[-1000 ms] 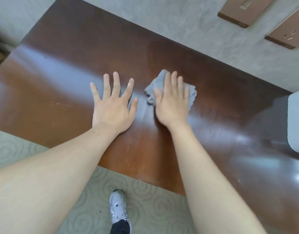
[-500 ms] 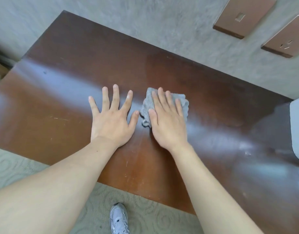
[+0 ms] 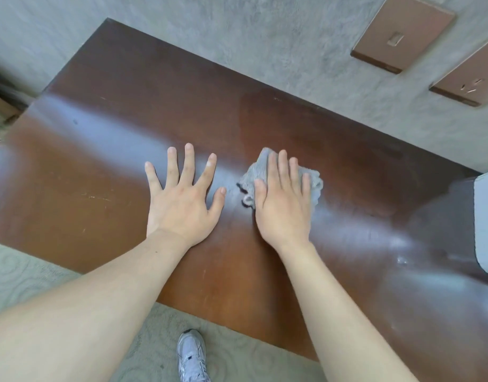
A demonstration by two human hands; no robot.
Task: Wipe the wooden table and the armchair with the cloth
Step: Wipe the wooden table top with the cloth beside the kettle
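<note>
A glossy dark-brown wooden table (image 3: 105, 166) fills most of the head view. A small grey cloth (image 3: 249, 176) lies bunched near its middle. My right hand (image 3: 282, 198) presses flat on the cloth with straight fingers, covering most of it. My left hand (image 3: 182, 199) rests flat on the bare wood just left of the cloth, fingers spread, not touching it. The armchair is not clearly in view.
A grey textured wall (image 3: 264, 42) runs behind the table, with two copper-coloured switch and socket plates (image 3: 402, 34) at the upper right. A pale grey object (image 3: 486, 221) sits at the table's right edge. Patterned carpet (image 3: 30, 274) and my white shoe (image 3: 191, 357) lie below.
My right hand slid the cloth toward me and left, then slightly away and right again. My left hand stayed flat on the table.
</note>
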